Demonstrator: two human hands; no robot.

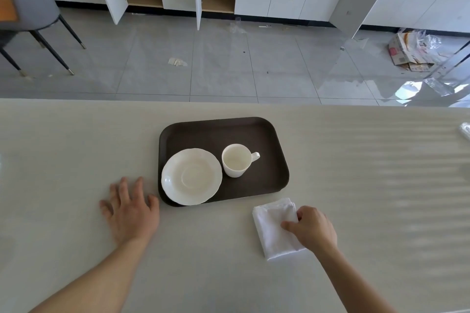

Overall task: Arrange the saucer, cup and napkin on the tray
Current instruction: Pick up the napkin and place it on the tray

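A dark brown tray [254, 134] lies on the pale table. On its near left part rests a white saucer [191, 176], its edge over the tray's rim. A white cup [237, 160] stands upright beside the saucer, handle pointing right. A folded white napkin [273, 230] lies on the table just in front of the tray's near right corner. My right hand [314, 227] pinches the napkin's right edge between thumb and fingers. My left hand [129, 207] rests flat on the table, fingers spread, just left of the tray.
The table's far edge [229, 102] runs behind the tray. A clear plastic item [465, 129] sits at the table's far right. Beyond are a tiled floor, white cabinets with open doors, a chair at left and cardboard litter at right.
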